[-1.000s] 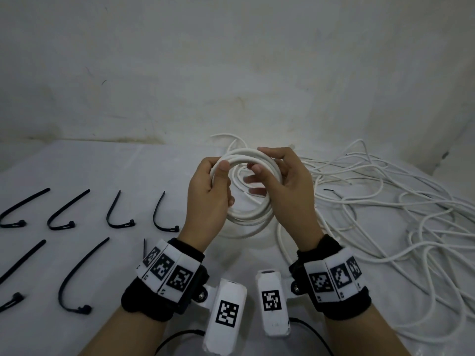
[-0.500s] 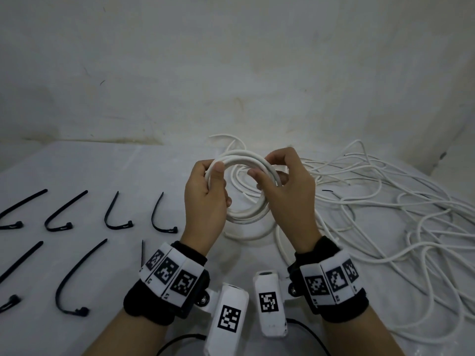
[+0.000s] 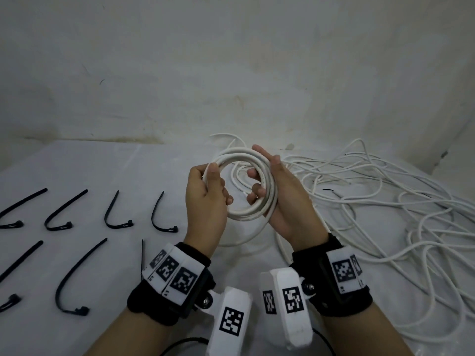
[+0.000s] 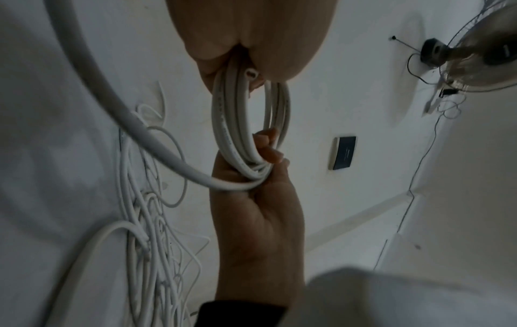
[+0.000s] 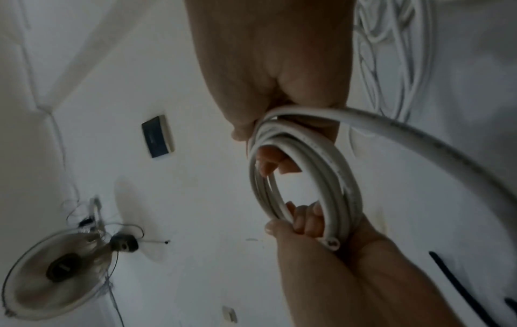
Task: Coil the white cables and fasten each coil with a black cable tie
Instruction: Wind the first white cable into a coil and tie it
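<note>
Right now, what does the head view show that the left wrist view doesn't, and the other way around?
Only the head view shows the black ties laid out in rows on the table to the left, and both wrist bands with their markers.

Only the left wrist view shows the cut cable end poking out beside the left hand, plus a wall switch and a fan.

Both show the coil held between the left hand and the right hand, with the loose cables lying on the table.
</note>
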`<state>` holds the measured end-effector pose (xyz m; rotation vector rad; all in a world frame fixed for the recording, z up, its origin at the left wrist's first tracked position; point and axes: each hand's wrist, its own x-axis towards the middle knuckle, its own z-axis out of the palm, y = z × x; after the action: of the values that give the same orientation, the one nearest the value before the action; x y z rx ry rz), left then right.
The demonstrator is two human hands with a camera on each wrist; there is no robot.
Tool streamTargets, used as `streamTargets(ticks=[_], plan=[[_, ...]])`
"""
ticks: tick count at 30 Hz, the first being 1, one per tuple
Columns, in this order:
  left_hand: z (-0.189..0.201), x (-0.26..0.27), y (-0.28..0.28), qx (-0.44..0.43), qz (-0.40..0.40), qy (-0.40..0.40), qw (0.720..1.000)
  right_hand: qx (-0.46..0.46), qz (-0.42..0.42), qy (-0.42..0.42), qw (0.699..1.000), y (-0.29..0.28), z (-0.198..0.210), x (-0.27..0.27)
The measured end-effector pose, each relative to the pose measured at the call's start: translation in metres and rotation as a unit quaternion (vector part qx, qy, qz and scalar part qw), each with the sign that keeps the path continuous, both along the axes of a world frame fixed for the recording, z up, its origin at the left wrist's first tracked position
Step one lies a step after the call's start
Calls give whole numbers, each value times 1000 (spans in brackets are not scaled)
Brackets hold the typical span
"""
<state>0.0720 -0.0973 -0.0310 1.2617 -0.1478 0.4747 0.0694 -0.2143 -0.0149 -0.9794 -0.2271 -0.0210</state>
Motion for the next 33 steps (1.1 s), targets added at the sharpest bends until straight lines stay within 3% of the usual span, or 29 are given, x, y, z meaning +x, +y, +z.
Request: streamTargets(ticks=[6, 14, 17, 22, 28, 33], plan=[[-6, 1, -1, 4, 38, -11, 999, 46, 94, 104, 989, -2, -1, 2], [-6, -2, -4, 35, 42, -44, 997, 55, 183, 100, 977, -17, 6, -2], [-5, -3, -4, 38, 39, -52, 997, -14, 128, 91, 988, -15, 7, -3], [-4, -3, -2, 32, 43, -48, 997, -129, 6, 0, 992, -6, 3, -5], [3, -5, -3, -9, -125, 40, 991, -120, -113, -6, 986, -6, 6, -4], [5, -2, 2, 66, -108, 30, 991, -26, -214, 43, 975, -12, 10, -1]])
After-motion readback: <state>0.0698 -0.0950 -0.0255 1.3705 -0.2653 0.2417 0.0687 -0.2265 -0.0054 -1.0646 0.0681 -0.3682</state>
